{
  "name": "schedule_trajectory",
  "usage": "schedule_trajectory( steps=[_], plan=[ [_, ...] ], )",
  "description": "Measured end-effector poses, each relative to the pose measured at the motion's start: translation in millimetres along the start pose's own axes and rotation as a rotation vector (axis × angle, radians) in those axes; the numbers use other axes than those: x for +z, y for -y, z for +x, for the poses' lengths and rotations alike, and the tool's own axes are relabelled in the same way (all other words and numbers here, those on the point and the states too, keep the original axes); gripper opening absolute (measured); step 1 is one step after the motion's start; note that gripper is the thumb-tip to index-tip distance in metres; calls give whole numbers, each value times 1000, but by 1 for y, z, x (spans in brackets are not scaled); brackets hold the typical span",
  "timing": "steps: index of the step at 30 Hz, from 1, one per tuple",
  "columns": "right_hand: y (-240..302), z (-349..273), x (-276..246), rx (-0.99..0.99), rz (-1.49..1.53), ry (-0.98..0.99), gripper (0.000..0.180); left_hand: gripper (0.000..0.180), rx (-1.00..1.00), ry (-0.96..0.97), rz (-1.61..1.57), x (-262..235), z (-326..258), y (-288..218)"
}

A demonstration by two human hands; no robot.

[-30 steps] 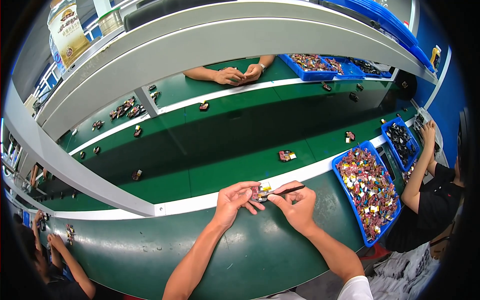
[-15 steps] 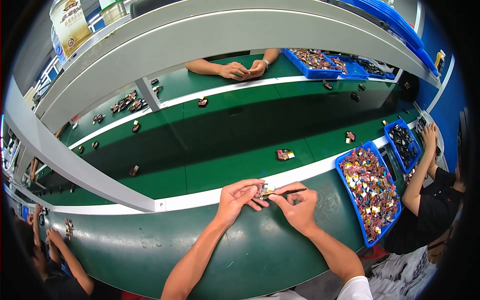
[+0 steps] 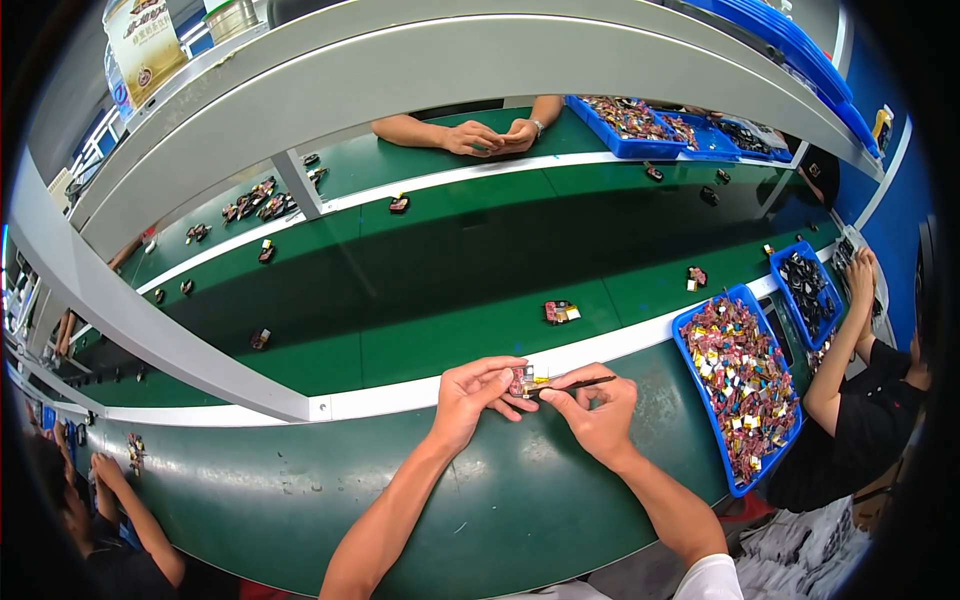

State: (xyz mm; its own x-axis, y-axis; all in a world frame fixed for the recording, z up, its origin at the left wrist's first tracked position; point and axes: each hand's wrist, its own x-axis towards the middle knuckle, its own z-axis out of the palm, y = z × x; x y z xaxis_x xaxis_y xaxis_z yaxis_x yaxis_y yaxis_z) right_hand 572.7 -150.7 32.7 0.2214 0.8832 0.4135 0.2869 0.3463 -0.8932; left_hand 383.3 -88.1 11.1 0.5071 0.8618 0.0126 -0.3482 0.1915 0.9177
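- The left hand (image 3: 468,398) has its grip closed, thumb against fingers, on a small red-and-silver electronic part (image 3: 522,381), held above the near edge of the table (image 3: 340,490).
- The right hand (image 3: 602,412) pinches a thin dark tool (image 3: 590,384), grip closed, its tip at the part.
- A blue tray (image 3: 738,490) of similar pieces stands to the right.

1 small pink-and-silver part (image 3: 520,381) sits in the left hand (image 3: 466,401); 1 thin black tool (image 3: 588,383), gripped by the right hand (image 3: 604,420), slants down-left toward it.
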Motion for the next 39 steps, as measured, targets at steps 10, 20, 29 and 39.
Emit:
schedule_trajectory(
  steps=[10,20,29,39],
  plan=[
    [0,4,-3,14,28,50,13,29,-11,-10,-4,3,1,-3],
    [-1,5,-5,28,61,43,14,28,-26,-39,-17,1,4,-1],
    [1,5,-4,-15,-25,52,14,27,-20,-26,-26,2,6,1],
    [3,5,-1,-354,-223,69,15,28,-25,-28,6,6,7,0]
  ],
)
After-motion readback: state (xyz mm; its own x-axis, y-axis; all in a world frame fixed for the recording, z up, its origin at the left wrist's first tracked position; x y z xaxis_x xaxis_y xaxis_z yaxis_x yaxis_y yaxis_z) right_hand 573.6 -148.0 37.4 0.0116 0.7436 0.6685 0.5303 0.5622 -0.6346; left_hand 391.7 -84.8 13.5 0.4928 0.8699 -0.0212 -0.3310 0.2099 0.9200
